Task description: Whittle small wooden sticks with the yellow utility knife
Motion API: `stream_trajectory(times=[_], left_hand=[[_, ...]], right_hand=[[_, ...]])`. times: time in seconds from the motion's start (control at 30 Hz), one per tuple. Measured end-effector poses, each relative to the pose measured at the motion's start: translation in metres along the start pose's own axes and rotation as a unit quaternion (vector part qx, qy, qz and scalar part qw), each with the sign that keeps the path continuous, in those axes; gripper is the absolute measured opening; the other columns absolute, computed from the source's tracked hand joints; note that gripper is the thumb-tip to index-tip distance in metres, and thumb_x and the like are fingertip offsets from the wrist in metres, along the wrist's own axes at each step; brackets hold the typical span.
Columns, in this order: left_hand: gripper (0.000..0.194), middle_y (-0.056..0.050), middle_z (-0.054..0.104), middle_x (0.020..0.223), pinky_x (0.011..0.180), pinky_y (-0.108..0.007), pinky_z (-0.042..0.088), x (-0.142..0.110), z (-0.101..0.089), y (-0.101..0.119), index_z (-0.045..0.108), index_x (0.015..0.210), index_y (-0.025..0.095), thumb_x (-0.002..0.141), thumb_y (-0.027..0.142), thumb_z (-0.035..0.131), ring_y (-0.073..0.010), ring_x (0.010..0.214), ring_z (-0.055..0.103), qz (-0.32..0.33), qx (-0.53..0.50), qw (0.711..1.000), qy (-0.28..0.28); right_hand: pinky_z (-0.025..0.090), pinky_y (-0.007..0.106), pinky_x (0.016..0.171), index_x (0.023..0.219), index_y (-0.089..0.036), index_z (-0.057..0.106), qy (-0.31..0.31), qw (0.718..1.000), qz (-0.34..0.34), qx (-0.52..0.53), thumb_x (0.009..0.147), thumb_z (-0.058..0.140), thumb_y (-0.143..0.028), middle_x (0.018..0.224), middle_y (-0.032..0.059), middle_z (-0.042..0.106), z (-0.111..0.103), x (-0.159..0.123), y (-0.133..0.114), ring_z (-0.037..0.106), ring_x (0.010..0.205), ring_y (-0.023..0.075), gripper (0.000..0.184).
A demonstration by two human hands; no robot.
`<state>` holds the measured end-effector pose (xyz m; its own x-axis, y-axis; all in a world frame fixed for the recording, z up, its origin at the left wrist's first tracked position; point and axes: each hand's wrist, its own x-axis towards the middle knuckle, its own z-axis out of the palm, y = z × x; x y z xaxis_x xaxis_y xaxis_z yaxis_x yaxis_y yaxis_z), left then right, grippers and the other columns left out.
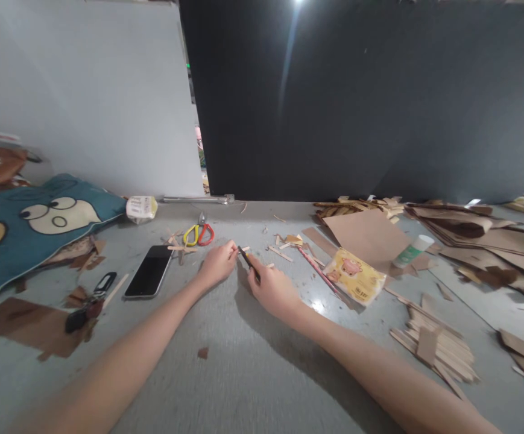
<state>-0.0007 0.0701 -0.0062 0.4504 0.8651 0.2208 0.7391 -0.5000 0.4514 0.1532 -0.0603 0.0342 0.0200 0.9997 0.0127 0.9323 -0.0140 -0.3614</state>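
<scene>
My left hand (219,263) is closed in a pinch near the middle of the table. A short, pale wooden stick (244,248) shows at its fingertips, mostly hidden. In my right hand (274,288) is a black utility knife (245,257), its front end angled toward the left fingertips and touching or very near the stick. Beyond my left hand lie scissors (198,235) with one yellow and one red handle. Loose wooden sticks (280,253) and small scraps are scattered just right of the knife.
On the left are a phone (150,271), keys (85,310), brown cardboard (26,325) and a blue cartoon cushion (49,223). To the right lie a yellow tissue pack (356,276), a glue stick (413,251), brown paper (361,235) and a pile of wooden sticks (447,346). A dark panel (361,102) stands behind.
</scene>
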Motion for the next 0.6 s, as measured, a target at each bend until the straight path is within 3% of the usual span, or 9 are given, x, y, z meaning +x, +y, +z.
stream_trajectory(times=[0.23,0.4,0.6], left_hand=[[0.02,-0.002,0.069,0.07,0.065,-0.03,0.032,0.0,0.0,-0.001,0.064,0.094,0.023,0.099,0.029,0.046,-0.0203,0.066,0.059,0.03,0.002,0.999,-0.021],[0.02,-0.006,0.073,0.081,0.065,-0.03,0.032,0.0,0.0,0.002,0.064,0.097,0.022,0.1,0.028,0.046,-0.0219,0.074,0.063,-0.009,0.027,0.999,-0.015],[0.02,-0.001,0.065,0.066,0.063,-0.031,0.03,0.001,-0.002,-0.004,0.06,0.09,0.022,0.1,0.028,0.043,-0.0202,0.064,0.057,0.037,-0.006,0.999,-0.012]], right_hand=[[0.047,0.029,0.074,0.154,-0.03,0.051,0.022,1.0,-0.014,-0.007,0.105,0.04,-0.029,0.101,0.0108,0.08,0.004,0.008,0.004,0.076,0.089,0.0257,0.05],[0.048,0.029,0.072,0.157,-0.028,0.048,0.013,1.0,-0.003,-0.016,0.105,0.04,-0.031,0.099,0.0111,0.08,0.005,0.003,0.003,0.076,0.085,0.0241,0.052],[0.049,0.028,0.072,0.154,-0.027,0.051,0.032,0.999,-0.028,-0.026,0.105,0.042,-0.031,0.095,0.0104,0.08,0.007,-0.004,0.004,0.076,0.082,0.0228,0.051]])
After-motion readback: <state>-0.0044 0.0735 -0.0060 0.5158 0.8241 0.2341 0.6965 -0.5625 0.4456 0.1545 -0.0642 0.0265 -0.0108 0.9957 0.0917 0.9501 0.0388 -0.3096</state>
